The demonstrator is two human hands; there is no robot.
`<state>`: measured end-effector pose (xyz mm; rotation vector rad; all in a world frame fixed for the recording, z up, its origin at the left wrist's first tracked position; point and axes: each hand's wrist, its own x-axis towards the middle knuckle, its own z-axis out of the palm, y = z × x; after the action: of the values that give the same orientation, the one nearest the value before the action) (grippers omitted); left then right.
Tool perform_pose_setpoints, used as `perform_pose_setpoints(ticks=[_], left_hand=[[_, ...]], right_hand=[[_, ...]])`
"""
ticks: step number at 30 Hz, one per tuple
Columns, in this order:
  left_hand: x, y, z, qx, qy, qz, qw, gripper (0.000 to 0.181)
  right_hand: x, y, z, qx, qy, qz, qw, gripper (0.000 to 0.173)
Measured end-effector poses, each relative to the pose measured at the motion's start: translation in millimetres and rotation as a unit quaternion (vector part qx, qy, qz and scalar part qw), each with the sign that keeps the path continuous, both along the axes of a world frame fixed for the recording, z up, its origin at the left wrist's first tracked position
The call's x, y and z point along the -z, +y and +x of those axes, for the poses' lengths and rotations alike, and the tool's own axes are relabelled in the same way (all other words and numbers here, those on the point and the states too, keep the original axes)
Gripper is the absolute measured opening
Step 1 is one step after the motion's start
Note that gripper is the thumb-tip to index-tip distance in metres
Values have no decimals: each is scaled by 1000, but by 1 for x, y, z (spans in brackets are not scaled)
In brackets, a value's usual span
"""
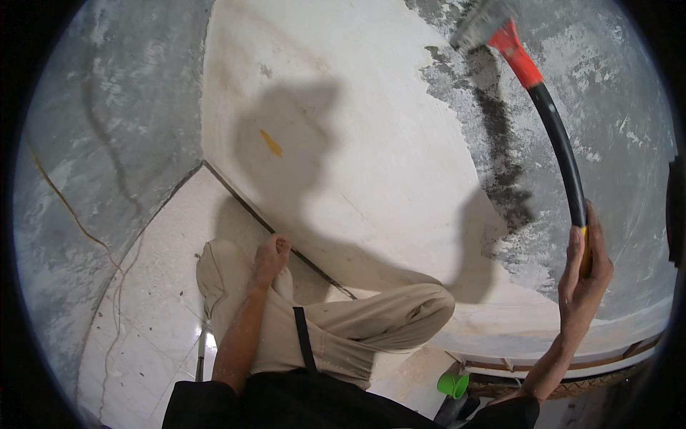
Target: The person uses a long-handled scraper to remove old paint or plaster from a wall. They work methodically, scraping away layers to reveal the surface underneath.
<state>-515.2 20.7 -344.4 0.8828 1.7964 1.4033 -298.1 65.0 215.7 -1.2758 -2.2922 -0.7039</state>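
My right hand (584, 273) is shut around the yellow end of a long-handled scraper (557, 128), with a black shaft and a red head mount. Its wide blade (479, 24) is at the top right, over grey, patchy wall surface; whether it touches is unclear. A dark streak runs down the wall (343, 150) below the blade, beside a large white area with a ragged edge. My left hand (273, 254) rests near my bent knee by the dark line at the foot of the wall, fingers curled; I cannot tell if it holds anything.
A grey wall (107, 107) meets the white one at a corner on the left. A thin cable (72, 209) hangs there and runs over the tiled floor (144, 332), where small chips lie. A green plastic cup (453, 385) sits at the lower right, near a brown-edged ledge (563, 370).
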Motion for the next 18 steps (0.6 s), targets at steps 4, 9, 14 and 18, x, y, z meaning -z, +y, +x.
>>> perform_pose_setpoints(ticks=[4,9,14,18], left_hand=[[-4,-4,-1,29,-19,-39,999,34],[20,-1,-4,-1,11,-27,1000,33],[23,-1,-4,14,16,-52,998,35],[22,-4,-8,33,14,-57,998,36]], right_hand=[[-5,-5,2,48,37,-25,998,38],[0,-2,-3,27,8,-37,999,39],[9,5,8,11,28,-20,999,38],[8,2,-1,-3,20,-28,999,36]])
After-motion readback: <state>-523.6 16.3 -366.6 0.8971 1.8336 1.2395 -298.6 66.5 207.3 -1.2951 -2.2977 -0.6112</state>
